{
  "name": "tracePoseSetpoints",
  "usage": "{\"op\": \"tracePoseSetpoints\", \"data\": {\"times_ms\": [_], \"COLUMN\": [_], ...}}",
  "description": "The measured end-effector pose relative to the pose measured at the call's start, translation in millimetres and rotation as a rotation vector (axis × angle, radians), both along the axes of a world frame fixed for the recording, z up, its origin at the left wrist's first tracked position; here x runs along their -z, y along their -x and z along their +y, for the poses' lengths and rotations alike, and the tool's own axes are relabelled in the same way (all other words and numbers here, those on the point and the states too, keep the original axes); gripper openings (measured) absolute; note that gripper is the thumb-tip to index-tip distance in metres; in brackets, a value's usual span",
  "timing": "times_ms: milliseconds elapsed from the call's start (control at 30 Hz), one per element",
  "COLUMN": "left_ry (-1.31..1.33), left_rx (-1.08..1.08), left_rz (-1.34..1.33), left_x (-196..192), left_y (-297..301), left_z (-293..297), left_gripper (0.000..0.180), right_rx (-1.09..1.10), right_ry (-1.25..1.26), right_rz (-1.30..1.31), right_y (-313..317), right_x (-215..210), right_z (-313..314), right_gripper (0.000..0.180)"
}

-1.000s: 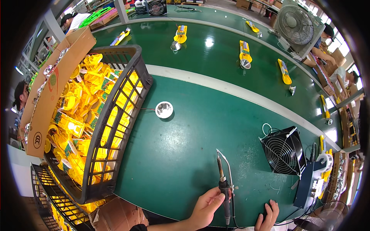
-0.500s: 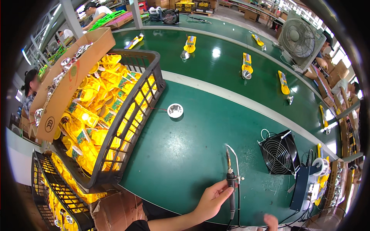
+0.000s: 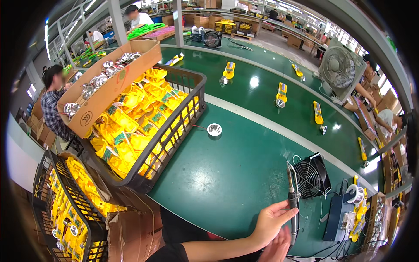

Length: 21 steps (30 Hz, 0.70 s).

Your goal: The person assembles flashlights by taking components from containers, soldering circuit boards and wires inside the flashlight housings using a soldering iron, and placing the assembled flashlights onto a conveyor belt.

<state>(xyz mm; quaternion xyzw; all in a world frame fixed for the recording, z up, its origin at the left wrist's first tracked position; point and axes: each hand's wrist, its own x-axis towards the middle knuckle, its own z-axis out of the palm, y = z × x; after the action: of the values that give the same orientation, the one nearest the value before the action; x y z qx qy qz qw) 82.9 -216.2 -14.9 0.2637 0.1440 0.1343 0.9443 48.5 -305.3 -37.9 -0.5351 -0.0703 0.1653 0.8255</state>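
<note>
A soldering iron (image 3: 294, 214) with a dark handle stands nearly upright over the green bench, its tip pointing up and a thin bent metal tube alongside. My left hand (image 3: 273, 220) grips its handle between thumb and fingers. Just below, partly behind the left hand and wrist, my right hand (image 3: 278, 248) is close to the handle's lower end; its fingers are mostly hidden. On the bench further left lies a round silver reflector cup (image 3: 214, 129) with a thin red wire. A small black fan (image 3: 312, 175) stands just beyond the iron's tip.
A black crate (image 3: 142, 179) of yellow plastic housings stands at left, topped by a cardboard box (image 3: 109, 91) of reflectors. Another crate (image 3: 94, 231) sits lower. A blue box unit (image 3: 337, 217) with a solder spool (image 3: 355, 194) is right. Beyond runs a green conveyor (image 3: 257, 89) carrying yellow lamps. People work around.
My left hand has moved right with the soldering iron. The right hand has come leftward, in close below the left. The whole view has shifted, showing more at the left.
</note>
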Motion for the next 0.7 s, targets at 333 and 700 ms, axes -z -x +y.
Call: {"op": "tracePoseSetpoints", "data": {"times_ms": [333, 700], "left_ry": [0.234, -0.005], "left_rx": [-0.06, 0.064], "left_rz": [0.05, 0.116], "left_x": [-14.7, 1.2], "left_y": [2.4, 36.9], "left_z": [-27.8, -9.1], "left_gripper": [0.025, 0.032], "right_rx": [0.221, 0.324], "right_ry": [0.024, -0.048], "right_rz": [-0.288, -0.189], "right_y": [-53.1, -77.8], "right_x": [-5.2, 5.0], "right_z": [20.5, 12.5], "right_gripper": [0.036, 0.026]}}
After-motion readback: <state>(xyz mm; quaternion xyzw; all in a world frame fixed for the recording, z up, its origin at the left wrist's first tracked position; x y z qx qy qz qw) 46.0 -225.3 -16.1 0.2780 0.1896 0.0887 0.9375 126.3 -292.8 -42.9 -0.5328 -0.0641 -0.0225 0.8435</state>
